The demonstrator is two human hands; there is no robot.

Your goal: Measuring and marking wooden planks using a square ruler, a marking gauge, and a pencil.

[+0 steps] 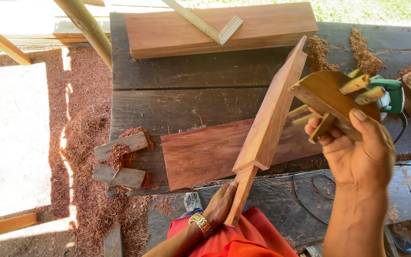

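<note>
Here, the left hand (220,205) grips the narrow tenon end of a tilted wooden board (271,119), its fingers hidden behind the wood. The right hand (357,152) closes on a wooden gauge (331,97), partly masking a green power tool (392,95) on the workbench (191,76).

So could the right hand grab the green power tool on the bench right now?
Probably not yet. The right hand is already full with a wooden marking gauge, which sits between it and the green power tool. Nothing else blocks the way.
</note>
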